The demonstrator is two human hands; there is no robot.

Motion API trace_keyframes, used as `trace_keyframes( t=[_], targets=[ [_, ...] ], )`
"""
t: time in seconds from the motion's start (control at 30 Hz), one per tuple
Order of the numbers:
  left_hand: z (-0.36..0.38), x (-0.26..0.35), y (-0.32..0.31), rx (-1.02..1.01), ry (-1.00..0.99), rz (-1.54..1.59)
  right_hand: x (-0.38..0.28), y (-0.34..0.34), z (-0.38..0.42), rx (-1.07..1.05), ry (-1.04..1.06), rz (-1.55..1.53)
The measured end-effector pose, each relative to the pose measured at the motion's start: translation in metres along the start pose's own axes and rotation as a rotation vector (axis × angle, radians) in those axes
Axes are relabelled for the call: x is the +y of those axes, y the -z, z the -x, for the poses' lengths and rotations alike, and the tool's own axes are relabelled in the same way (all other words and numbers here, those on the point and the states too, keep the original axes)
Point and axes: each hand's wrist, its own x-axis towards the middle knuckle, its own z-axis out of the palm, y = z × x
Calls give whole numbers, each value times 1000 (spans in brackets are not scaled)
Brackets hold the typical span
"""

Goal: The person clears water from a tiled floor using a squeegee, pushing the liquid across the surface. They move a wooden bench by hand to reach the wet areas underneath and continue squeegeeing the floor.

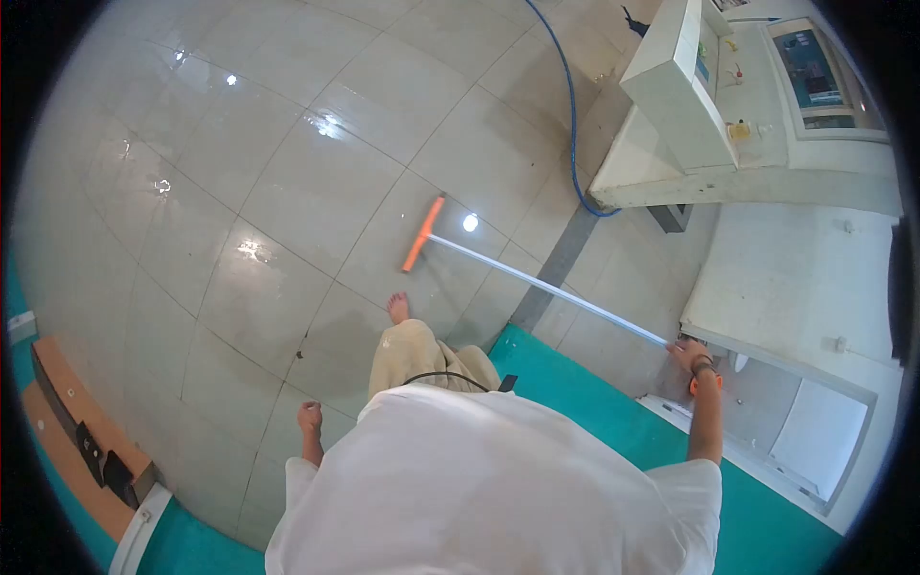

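A floor squeegee has an orange head (423,235) resting on the wet tiled floor and a long pale handle (556,290) running to the right. At the far end of that handle is my right hand (688,355), its fingers wrapped round it, with a dark band on the wrist. An orange piece (707,381) shows just below that hand. My left hand (309,415) hangs at my side over the tiles, its fingers curled; whatever it may hold is too small to make out.
A blue hose (572,115) crosses the floor to the base of a white counter (747,182) at the right. Teal wall (556,383) lies beside me. A brown wooden piece (86,431) with dark items stands at the lower left. One bare foot (398,308) shows.
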Motion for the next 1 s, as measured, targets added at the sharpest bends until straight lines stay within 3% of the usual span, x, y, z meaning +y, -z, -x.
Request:
trace_keyframes(
  t=[0.07,0.1,0.17,0.23,0.3,0.43,0.6,0.7,0.77,0.87,0.93,1.0],
  targets=[
    [6,9,-4,-23,59,-56,26,9,30,10,-102,-16],
    [-36,29,50,87,41,-61,-20,3,22,-2,-71,-96],
    [-57,52,33,64,-86,-89,28,-7,20,27,-26,-142],
    [-81,80,38,144,-258,-88,64,-41,-14,137,-168,-107],
    [-94,118,29,144,-339,21,71,-18,-2,82,-286,-75],
    [-92,192,30,186,-363,82,74,16,3,169,-267,32],
    [-116,233,-6,181,-383,77,119,47,-35,265,-112,49],
    [-98,246,-27,125,-330,129,67,82,-69,273,64,-20],
    [-72,273,-34,5,-261,76,33,82,-131,333,197,-66],
    [-52,274,-44,19,-270,-39,-105,123,-164,371,475,-156],
    [-35,271,-40,-29,-267,34,-217,143,-173,307,631,-401],
    [-20,262,-26,21,-209,135,-339,126,-213,342,792,-399]
  ],
)
